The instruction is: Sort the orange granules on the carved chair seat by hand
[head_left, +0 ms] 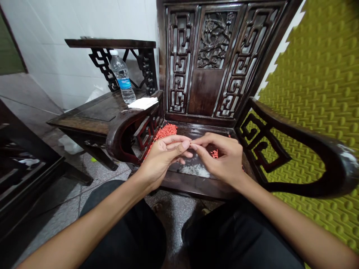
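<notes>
My left hand (164, 158) and my right hand (221, 157) meet above the dark wooden chair seat (193, 130), their fingertips pressed together. Anything between those fingertips is too small to see. Behind my left hand lies a heap of small red grains (167, 131), spilling down towards the seat's left side. A smaller patch of red grains (214, 153) shows beneath my right hand. A patch of white grains (195, 171) lies on the seat just below both hands, and neither hand touches it.
The chair has a carved, pierced back (215, 63) and curved armrests (316, 145). On the dark side table (92, 112) at left stand a plastic water bottle (121, 77) and folded white paper (143, 103). A green textured mat (316, 74) rises at right.
</notes>
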`<state>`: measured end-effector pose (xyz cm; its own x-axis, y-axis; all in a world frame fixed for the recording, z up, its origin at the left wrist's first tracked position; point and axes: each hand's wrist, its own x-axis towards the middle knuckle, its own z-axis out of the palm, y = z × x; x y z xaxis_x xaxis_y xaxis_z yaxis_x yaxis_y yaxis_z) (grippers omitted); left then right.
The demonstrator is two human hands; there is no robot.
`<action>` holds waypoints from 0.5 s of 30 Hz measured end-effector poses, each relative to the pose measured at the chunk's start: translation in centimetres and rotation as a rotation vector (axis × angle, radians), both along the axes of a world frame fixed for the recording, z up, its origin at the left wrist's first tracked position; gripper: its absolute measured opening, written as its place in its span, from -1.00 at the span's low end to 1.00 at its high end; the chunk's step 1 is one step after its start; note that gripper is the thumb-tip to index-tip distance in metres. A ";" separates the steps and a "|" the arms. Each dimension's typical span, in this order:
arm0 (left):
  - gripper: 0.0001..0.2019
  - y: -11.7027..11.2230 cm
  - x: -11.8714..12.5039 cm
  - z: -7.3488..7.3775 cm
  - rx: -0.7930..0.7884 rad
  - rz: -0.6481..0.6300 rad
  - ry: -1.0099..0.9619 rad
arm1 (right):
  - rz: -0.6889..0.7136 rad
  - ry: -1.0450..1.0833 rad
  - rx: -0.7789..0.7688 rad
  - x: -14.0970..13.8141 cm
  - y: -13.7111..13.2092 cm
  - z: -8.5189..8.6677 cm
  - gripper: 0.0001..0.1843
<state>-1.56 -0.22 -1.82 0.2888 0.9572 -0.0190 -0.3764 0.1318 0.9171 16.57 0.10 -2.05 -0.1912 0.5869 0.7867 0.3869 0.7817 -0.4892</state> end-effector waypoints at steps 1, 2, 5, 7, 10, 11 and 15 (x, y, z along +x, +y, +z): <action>-0.69 0.0 0.0 0.0 0.004 0.005 0.007 | 0.006 -0.001 0.001 0.0 0.1 0.0 -0.96; -0.69 0.0 0.0 0.0 0.009 0.009 0.015 | 0.013 -0.003 0.001 0.1 0.1 0.0 -0.95; -0.70 0.0 0.0 0.1 0.032 0.014 0.034 | 0.009 -0.005 -0.021 0.2 0.3 -0.1 -0.94; -0.70 0.0 0.0 0.2 0.054 0.011 0.042 | -0.002 0.008 -0.046 0.3 0.4 0.0 -0.93; -0.69 -0.1 0.2 0.4 0.088 0.025 0.057 | 0.000 0.043 -0.079 0.4 0.6 0.1 -0.94; -0.69 -0.1 0.2 0.5 0.098 0.037 0.065 | 0.004 0.052 -0.085 0.4 0.6 0.1 -0.94; -0.71 -0.2 0.3 0.8 0.146 0.097 0.108 | 0.001 0.065 -0.094 0.5 0.6 0.2 -0.91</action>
